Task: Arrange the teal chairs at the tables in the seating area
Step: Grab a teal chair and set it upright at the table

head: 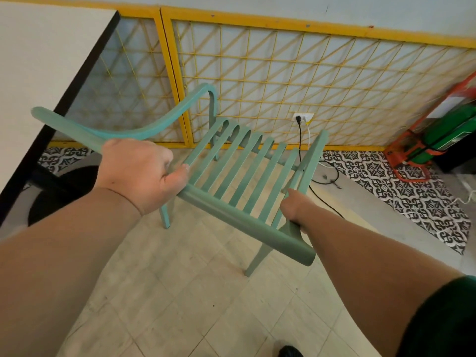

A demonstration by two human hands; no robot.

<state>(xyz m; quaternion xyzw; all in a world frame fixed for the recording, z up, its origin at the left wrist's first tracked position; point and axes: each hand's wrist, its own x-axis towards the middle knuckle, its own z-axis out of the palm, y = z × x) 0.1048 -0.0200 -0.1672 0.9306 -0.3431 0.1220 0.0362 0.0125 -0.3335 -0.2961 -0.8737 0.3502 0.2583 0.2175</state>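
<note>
A teal chair (239, 171) with a slatted seat and a curved back rail fills the middle of the view, tilted over the tiled floor. My left hand (140, 172) grips the curved back rail where it meets the seat. My right hand (293, 211) grips the seat's right side, fingers curled under the edge near the front roll. A white table (46, 73) with a black edge stands just left of the chair; its black round base (64, 191) shows below.
A yellow lattice screen (296, 81) runs along the wall behind the chair. A black cable (301, 148) hangs from a wall socket to the floor. A red stand holding a green cylinder (443, 135) sits at the right. Patterned tiles border the beige floor.
</note>
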